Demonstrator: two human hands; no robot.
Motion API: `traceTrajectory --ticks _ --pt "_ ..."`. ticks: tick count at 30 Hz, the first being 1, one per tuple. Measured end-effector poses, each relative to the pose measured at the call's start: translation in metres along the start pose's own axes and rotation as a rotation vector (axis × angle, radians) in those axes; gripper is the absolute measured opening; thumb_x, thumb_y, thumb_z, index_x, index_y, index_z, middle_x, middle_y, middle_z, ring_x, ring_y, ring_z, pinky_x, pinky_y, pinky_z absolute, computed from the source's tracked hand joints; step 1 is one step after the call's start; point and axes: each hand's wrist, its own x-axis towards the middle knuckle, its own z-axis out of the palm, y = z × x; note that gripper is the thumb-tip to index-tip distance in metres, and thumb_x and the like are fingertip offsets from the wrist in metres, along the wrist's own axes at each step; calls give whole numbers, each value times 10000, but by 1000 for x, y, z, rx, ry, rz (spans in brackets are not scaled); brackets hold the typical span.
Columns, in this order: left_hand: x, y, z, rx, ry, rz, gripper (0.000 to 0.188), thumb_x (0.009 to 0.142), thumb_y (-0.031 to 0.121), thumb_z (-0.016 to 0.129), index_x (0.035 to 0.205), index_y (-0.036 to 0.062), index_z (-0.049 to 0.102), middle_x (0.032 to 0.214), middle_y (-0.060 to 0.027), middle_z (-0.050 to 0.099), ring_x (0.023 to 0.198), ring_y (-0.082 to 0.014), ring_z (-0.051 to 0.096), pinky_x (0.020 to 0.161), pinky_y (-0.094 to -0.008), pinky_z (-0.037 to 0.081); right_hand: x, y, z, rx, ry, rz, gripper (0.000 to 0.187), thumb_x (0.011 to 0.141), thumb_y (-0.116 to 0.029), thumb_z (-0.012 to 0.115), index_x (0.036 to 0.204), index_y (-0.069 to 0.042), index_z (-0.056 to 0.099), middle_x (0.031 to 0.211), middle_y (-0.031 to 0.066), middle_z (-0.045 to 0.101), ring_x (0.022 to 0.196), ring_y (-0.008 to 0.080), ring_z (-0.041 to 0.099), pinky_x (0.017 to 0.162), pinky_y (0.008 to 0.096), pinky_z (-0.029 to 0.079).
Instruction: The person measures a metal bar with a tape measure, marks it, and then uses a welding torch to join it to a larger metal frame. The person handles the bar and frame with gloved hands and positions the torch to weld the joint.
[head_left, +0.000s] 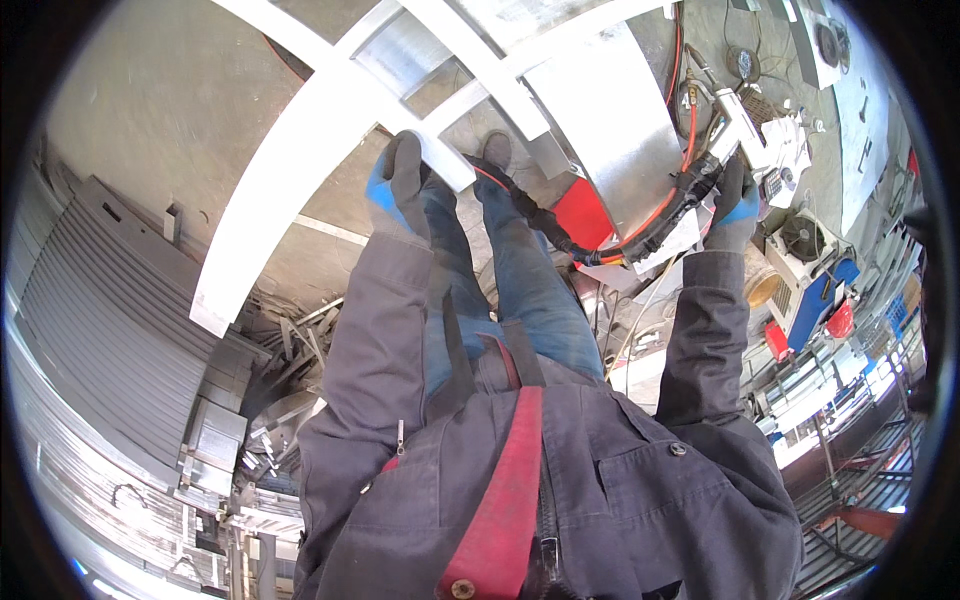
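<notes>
My left hand [402,185], in a grey and blue work glove, is closed at the near end of a flat pale metal bar [447,165]. The bar belongs to a welded-looking metal frame [300,130] with one long curved piece. My right hand [735,205], gloved alike, is wrapped round the grip of a silver-white gun-shaped power tool [738,130]; its fingers are partly hidden. From the tool a thick black-wrapped hose bundle [650,225] with an orange line sags across in front of my legs. A shiny sheet metal panel [610,130] lies beyond the bundle.
A ribbed grey metal stack [110,300] stands at the left, with scrap offcuts [290,400] beside it. A red sheet [582,215] lies near my feet. At the right are a blue and white machine with a fan [800,265] and a pale bench [870,120].
</notes>
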Motion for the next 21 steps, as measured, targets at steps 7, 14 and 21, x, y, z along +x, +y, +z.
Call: traceTrajectory --ticks 7,14,21 --pt "10 -3 -11 55 -61 -17 528 998 407 718 1329 5 631 1209 -89 671 1098 -195 669 994 -353 548 31 16 2 -114 -200 171 613 916 -548 766 1087 39 727 886 50 687 829 114 599 748 307 479" --pt "8 1 -12 100 -75 -25 503 1023 450 679 1292 27 627 1188 -78 662 1129 -197 647 1013 -376 530 28 23 13 175 -352 365 491 919 -456 782 1078 -12 645 801 33 658 654 148 647 588 291 523" --pt "12 -1 -15 88 -138 -20 478 1030 447 663 1322 72 618 1250 -65 642 1162 -204 636 1013 -386 528 -4 3 -8 467 -304 267 480 921 -327 738 1265 -4 652 929 34 680 690 131 635 609 266 529"
